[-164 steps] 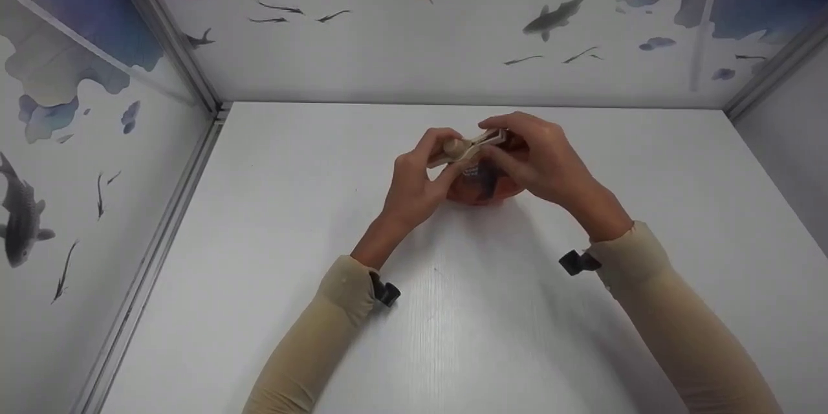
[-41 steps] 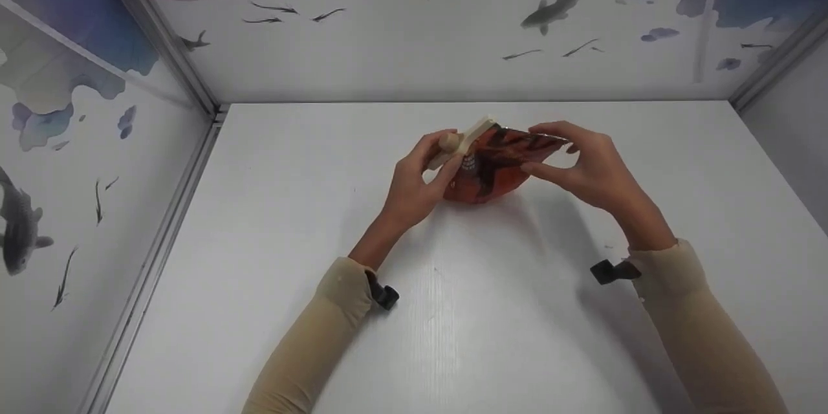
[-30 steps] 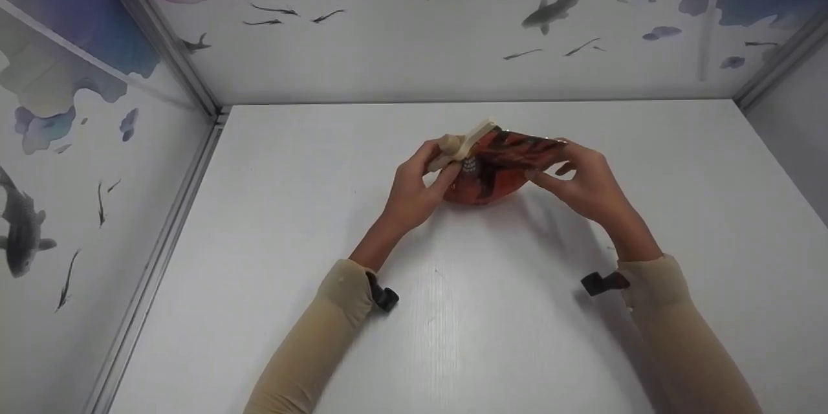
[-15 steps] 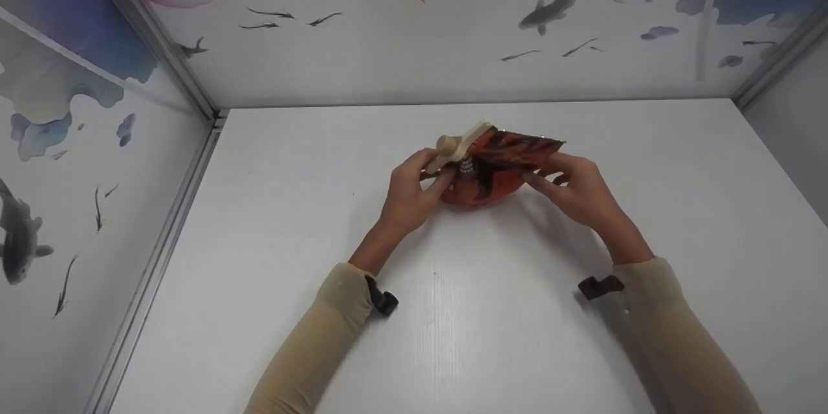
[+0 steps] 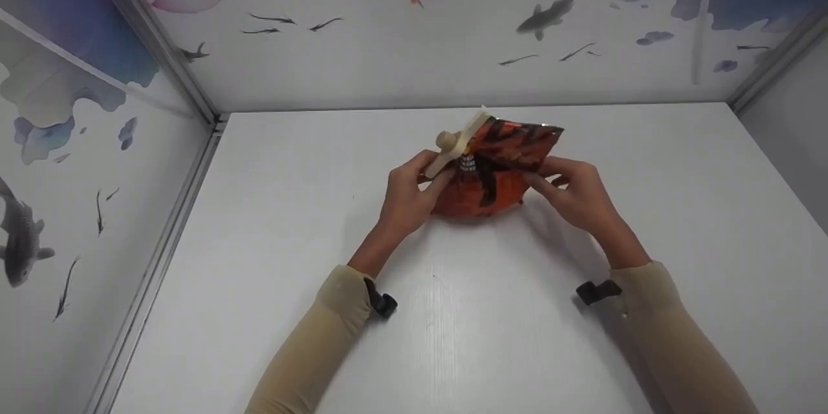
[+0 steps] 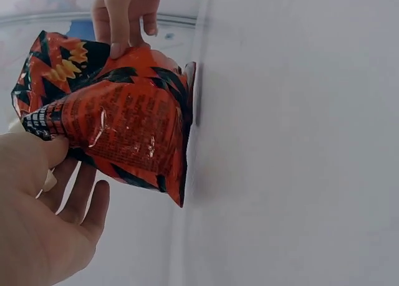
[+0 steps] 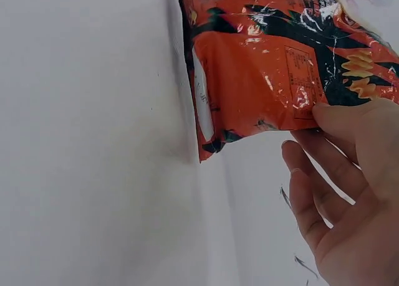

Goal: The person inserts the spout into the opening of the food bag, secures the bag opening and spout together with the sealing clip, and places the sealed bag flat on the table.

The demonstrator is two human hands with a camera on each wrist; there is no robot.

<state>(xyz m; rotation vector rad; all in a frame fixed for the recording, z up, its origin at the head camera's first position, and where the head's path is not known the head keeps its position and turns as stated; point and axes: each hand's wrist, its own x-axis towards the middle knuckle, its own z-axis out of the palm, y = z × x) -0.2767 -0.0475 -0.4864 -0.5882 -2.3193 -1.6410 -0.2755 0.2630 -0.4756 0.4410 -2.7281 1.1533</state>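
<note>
A glossy orange-and-black snack bag (image 5: 491,184) stands near the back middle of the table, its lower edge close to or on the surface. Along its upper left runs a beige bag clip (image 5: 458,146) with a round knob, slanting up toward the back. My left hand (image 5: 406,199) pinches the bag's left side by the clip's lower end, thumb in front. On the opposite side my right hand (image 5: 577,197) pinches the bag between thumb and fingers, which the right wrist view confirms. Its top right corner sticks up above that hand. Some left fingertips are hidden behind the bag.
The white table (image 5: 414,336) extends toward me and to both sides. A back wall (image 5: 420,58) printed with fish rises just behind the bag. A left wall (image 5: 58,200) with a metal rail (image 5: 152,259) borders the table.
Earlier my right hand was at the clip; it has since moved right and then down the bag's side. Over the last half second, the bag has tilted more upright, showing more of its front.
</note>
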